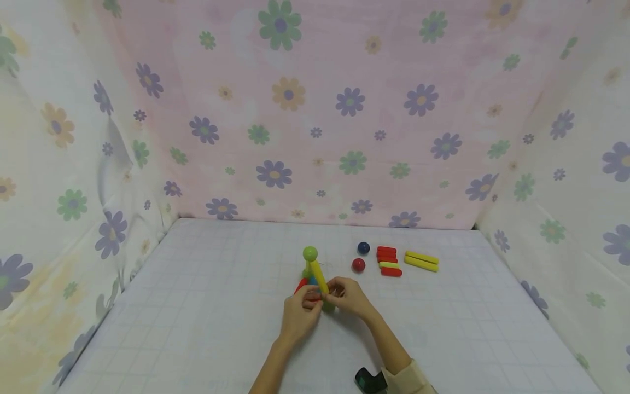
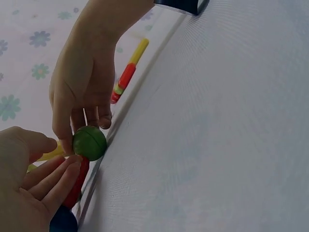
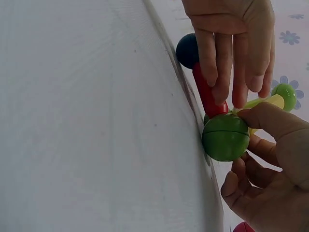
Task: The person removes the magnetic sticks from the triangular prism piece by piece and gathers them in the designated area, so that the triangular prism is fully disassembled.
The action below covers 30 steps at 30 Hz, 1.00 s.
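Note:
A small frame of coloured rods and balls stands between my two hands. A light green ball [image 1: 310, 254] tops it, and a yellow rod [image 1: 319, 277] slants down from there. My left hand [image 1: 300, 316] pinches a red rod [image 3: 207, 92] low in the frame, its fingertips along the side. A dark blue ball [image 3: 187, 50] sits at that rod's far end. With thumb and fingers, my right hand [image 1: 351, 298] grips a green ball [image 3: 225, 137] at the near corner, where the red and yellow rods meet. The hands partly hide the joint.
Beyond my right hand lie a loose dark blue ball [image 1: 363, 248] and a red ball [image 1: 359, 265]. To their right are several short red rods [image 1: 391, 272] with a pale yellow-green one [image 1: 389, 265] among them, then two yellow rods [image 1: 421, 264]. Flowered cloth walls [image 1: 320, 180] enclose the white table [image 1: 221, 284].

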Each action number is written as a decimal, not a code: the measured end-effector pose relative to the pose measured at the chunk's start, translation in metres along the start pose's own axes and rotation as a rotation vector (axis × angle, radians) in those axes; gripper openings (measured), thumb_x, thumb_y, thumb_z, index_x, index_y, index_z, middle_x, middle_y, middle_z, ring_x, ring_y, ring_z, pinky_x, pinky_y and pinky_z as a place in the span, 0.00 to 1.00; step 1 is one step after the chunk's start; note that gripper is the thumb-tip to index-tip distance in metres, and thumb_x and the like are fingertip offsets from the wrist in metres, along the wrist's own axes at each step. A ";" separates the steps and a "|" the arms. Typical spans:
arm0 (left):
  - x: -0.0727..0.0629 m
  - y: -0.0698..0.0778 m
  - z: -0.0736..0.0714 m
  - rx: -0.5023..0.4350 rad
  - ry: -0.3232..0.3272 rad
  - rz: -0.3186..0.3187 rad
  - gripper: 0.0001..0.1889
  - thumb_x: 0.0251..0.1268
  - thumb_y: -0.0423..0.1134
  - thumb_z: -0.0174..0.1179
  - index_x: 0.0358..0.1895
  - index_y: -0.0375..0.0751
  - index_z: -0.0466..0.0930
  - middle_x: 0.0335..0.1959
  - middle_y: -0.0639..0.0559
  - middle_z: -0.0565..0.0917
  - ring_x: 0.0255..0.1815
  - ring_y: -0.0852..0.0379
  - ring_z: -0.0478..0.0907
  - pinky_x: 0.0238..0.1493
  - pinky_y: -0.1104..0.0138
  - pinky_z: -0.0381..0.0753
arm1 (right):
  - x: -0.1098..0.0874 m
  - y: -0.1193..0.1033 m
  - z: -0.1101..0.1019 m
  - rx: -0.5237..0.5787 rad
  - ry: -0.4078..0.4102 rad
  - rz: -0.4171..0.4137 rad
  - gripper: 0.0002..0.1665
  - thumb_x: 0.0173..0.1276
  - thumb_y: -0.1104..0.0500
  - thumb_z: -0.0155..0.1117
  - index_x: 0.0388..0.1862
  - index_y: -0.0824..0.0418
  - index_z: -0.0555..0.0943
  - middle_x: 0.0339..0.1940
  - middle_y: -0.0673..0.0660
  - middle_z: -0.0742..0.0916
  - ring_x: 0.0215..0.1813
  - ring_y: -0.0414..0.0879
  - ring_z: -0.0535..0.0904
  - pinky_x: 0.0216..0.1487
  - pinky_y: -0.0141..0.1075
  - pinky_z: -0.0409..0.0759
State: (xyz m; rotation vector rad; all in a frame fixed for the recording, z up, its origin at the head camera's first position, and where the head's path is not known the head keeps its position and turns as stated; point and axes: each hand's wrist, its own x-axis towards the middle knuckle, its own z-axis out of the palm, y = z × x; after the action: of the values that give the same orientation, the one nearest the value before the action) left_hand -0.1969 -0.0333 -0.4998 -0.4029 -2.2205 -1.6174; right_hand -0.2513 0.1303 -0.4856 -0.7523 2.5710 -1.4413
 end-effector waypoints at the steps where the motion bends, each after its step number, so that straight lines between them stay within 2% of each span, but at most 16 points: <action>1: 0.000 0.001 0.000 0.014 0.027 0.012 0.14 0.49 0.20 0.62 0.41 0.27 0.79 0.32 0.39 0.85 0.25 0.52 0.84 0.28 0.74 0.79 | 0.000 0.000 0.000 -0.001 -0.003 -0.003 0.11 0.58 0.63 0.65 0.37 0.70 0.80 0.30 0.55 0.83 0.29 0.38 0.74 0.29 0.28 0.75; 5: 0.001 0.002 -0.001 0.094 0.190 0.088 0.12 0.45 0.20 0.64 0.37 0.28 0.80 0.30 0.41 0.84 0.23 0.55 0.80 0.23 0.72 0.78 | -0.001 -0.003 0.000 0.000 -0.006 -0.001 0.14 0.57 0.63 0.65 0.41 0.70 0.80 0.31 0.55 0.83 0.32 0.41 0.75 0.33 0.28 0.75; 8: 0.004 0.002 -0.003 0.211 0.314 0.120 0.12 0.43 0.22 0.67 0.35 0.29 0.82 0.31 0.42 0.84 0.30 0.51 0.78 0.31 0.64 0.78 | -0.001 -0.004 0.000 -0.015 -0.006 0.022 0.17 0.58 0.62 0.65 0.46 0.70 0.79 0.33 0.56 0.83 0.35 0.44 0.77 0.36 0.28 0.76; 10: 0.005 0.002 -0.006 0.283 0.345 0.096 0.13 0.42 0.24 0.68 0.36 0.30 0.82 0.33 0.42 0.84 0.36 0.47 0.77 0.38 0.58 0.76 | -0.002 -0.003 0.001 -0.023 -0.006 0.051 0.19 0.61 0.60 0.64 0.47 0.70 0.78 0.35 0.56 0.83 0.36 0.46 0.78 0.34 0.29 0.78; 12: 0.004 0.001 -0.009 0.326 0.322 0.039 0.15 0.41 0.27 0.69 0.37 0.31 0.82 0.36 0.42 0.83 0.41 0.45 0.75 0.43 0.54 0.74 | -0.004 -0.002 0.002 -0.044 0.002 0.076 0.18 0.63 0.58 0.64 0.47 0.69 0.78 0.35 0.56 0.84 0.35 0.46 0.78 0.32 0.29 0.78; 15: 0.001 -0.002 -0.013 0.330 0.208 -0.075 0.16 0.43 0.30 0.70 0.40 0.32 0.82 0.39 0.42 0.82 0.44 0.44 0.76 0.47 0.53 0.74 | -0.006 -0.002 0.003 -0.070 0.017 0.119 0.18 0.65 0.55 0.62 0.45 0.69 0.79 0.32 0.55 0.83 0.30 0.44 0.78 0.25 0.30 0.77; 19: -0.004 -0.006 -0.016 0.317 0.068 -0.173 0.16 0.45 0.31 0.69 0.42 0.34 0.82 0.39 0.42 0.82 0.45 0.43 0.79 0.48 0.51 0.76 | -0.006 -0.004 0.003 -0.132 0.040 0.146 0.18 0.67 0.55 0.60 0.47 0.69 0.79 0.33 0.56 0.83 0.28 0.41 0.75 0.26 0.29 0.76; 23: -0.005 -0.009 -0.017 0.334 0.022 -0.184 0.16 0.46 0.32 0.69 0.42 0.36 0.82 0.38 0.43 0.82 0.43 0.45 0.79 0.47 0.50 0.76 | -0.007 -0.004 0.002 -0.138 0.027 0.157 0.20 0.65 0.60 0.61 0.51 0.72 0.77 0.39 0.59 0.82 0.27 0.40 0.75 0.26 0.29 0.77; 26: -0.004 -0.009 -0.017 0.350 0.005 -0.175 0.16 0.46 0.34 0.69 0.43 0.37 0.82 0.36 0.44 0.82 0.41 0.48 0.79 0.44 0.52 0.76 | -0.007 -0.004 0.001 -0.122 0.013 0.153 0.23 0.62 0.62 0.61 0.54 0.73 0.75 0.40 0.61 0.81 0.22 0.40 0.75 0.23 0.30 0.76; 30: -0.005 -0.009 -0.017 0.342 0.002 -0.153 0.16 0.46 0.34 0.69 0.42 0.36 0.82 0.35 0.45 0.82 0.39 0.50 0.78 0.42 0.54 0.76 | -0.006 -0.003 0.002 -0.151 0.031 0.137 0.22 0.60 0.63 0.62 0.52 0.73 0.76 0.40 0.60 0.82 0.26 0.40 0.73 0.25 0.28 0.74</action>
State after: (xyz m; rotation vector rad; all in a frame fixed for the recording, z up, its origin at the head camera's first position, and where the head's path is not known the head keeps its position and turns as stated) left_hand -0.1942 -0.0525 -0.5044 -0.1399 -2.5164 -1.2658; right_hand -0.2444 0.1300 -0.4854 -0.5616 2.7194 -1.2403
